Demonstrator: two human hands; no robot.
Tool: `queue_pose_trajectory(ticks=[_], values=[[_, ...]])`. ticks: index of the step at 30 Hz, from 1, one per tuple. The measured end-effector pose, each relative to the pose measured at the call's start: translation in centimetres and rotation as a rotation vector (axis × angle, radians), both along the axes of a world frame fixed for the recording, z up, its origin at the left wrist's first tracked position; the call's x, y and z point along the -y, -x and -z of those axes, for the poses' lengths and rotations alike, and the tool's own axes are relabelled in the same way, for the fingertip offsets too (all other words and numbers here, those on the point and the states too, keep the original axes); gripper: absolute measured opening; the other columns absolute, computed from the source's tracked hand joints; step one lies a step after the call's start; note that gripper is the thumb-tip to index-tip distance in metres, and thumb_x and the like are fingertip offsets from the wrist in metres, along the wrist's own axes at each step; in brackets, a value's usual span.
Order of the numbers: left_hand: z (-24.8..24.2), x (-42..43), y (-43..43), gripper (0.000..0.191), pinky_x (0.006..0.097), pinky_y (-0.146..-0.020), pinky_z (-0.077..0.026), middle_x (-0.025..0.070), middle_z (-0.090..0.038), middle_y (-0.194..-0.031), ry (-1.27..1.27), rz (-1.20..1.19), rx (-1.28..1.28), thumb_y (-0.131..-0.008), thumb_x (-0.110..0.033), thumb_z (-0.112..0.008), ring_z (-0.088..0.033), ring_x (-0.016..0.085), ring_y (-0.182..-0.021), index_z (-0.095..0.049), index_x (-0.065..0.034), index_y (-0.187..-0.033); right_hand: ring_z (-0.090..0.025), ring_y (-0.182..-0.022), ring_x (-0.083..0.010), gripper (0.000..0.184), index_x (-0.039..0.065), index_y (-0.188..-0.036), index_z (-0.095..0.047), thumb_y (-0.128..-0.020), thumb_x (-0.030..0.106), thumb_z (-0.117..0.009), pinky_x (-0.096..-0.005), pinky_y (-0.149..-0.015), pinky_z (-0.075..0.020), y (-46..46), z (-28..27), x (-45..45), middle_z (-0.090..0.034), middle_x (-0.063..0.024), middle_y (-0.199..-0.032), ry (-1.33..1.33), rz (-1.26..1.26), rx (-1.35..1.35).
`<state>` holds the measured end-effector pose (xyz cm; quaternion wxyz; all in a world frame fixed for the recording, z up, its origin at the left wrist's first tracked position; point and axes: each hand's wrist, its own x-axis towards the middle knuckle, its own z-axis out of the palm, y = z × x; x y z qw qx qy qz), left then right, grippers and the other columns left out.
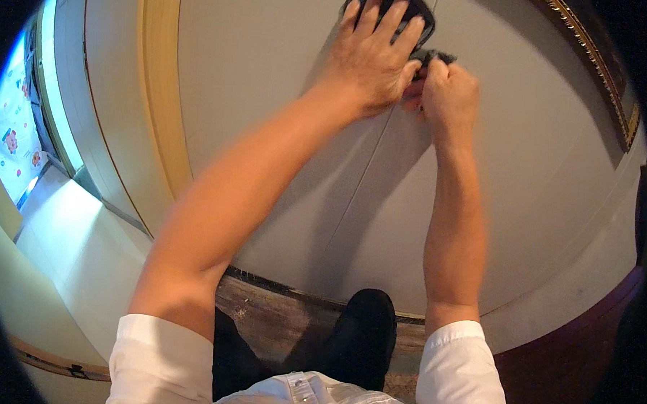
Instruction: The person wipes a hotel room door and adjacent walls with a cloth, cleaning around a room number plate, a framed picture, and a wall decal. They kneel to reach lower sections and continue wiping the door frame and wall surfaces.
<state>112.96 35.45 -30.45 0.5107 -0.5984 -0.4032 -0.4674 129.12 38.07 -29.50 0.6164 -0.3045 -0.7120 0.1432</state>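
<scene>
High on a pale wall, at the top of the view, is a dark rounded object (pixel 426 17) whose kind I cannot tell. My left hand (pixel 376 55) lies over it with the fingers spread, pressing or holding it against the wall. Just below and to the right, my right hand (pixel 450 91) is closed on a small crumpled dark piece (pixel 443 57), perhaps cloth. The two hands are close together, and the right fingers are partly hidden behind the left thumb.
The pale wall (pixel 285 92) has a thin vertical seam. A framed picture (pixel 605 68) hangs at the upper right. A wooden door frame (pixel 158 86) and a bright doorway stand left. Dark red furniture or flooring (pixel 560 353) shows at the lower right.
</scene>
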Motion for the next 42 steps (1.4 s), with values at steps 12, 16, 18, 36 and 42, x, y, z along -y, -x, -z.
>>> queue_pose_trajectory(ticks=[12,16,18,36,42], values=[[21.9,5.1,-2.4,0.084,0.0679,-0.133,-0.019,0.0294,-0.026,-0.178,0.347,0.07,0.358,-0.093,-0.015,-0.075,-0.02,0.053,-0.166,-0.039,-0.0005,-0.168,-0.072,-0.066,-0.0507,0.031,-0.005,-0.081,-0.066,-0.1,0.018,-0.061,-0.0585,-0.062,-0.056,-1.2,19.3,-0.3,-0.069,-0.0343,-0.075,-0.109,0.264,0.475],[13.4,2.8,-1.2,0.071,0.0678,-0.128,-0.029,0.0295,-0.034,-0.174,0.126,0.095,0.28,-0.095,-0.011,-0.07,-0.029,0.053,-0.162,-0.049,0.0008,-0.161,-0.072,-0.065,-0.0462,0.029,-0.001,-0.075,-0.061,-0.099,0.015,-0.062,-0.0533,-0.056,-0.0564,-1.7,10.6,-1.9,-0.07,-0.0294,-0.075,-0.792,0.636,0.608],[8.1,2.0,-0.9,0.065,0.0625,-0.122,-0.038,0.0247,-0.047,-0.163,-0.03,0.048,0.288,-0.089,-0.015,-0.076,-0.039,0.051,-0.153,-0.06,-0.0047,-0.151,-0.073,-0.068,-0.0456,0.03,-0.001,-0.075,-0.062,-0.099,0.016,-0.061,-0.0533,-0.059,-0.0583,-0.9,6.1,-1.8,-0.071,-0.028,-0.077,-0.661,0.483,0.329],[23.8,7.6,2.7,0.048,0.0514,-0.097,-0.047,0.0124,-0.056,-0.114,0.359,-0.132,0.763,-0.07,-0.015,-0.089,-0.054,0.036,-0.111,-0.07,-0.005,-0.112,-0.07,-0.057,-0.0465,0.035,0.003,-0.076,-0.059,-0.104,0.023,-0.069,-0.0554,-0.053,-0.0523,1.5,23.4,3.5,-0.066,-0.0255,-0.065,-0.154,0.41,0.398],[32.2,8.8,3.9,0.028,0.0525,-0.084,-0.06,0.0219,-0.08,-0.086,0.859,-0.243,0.898,-0.076,-0.029,-0.089,-0.077,0.041,-0.087,-0.081,-0.003,-0.084,-0.071,-0.057,-0.0448,0.036,0.0,-0.078,-0.063,-0.106,0.022,-0.065,-0.0537,-0.054,-0.054,0.8,34.2,4.4,-0.067,-0.0261,-0.064,-0.035,0.418,0.543]])
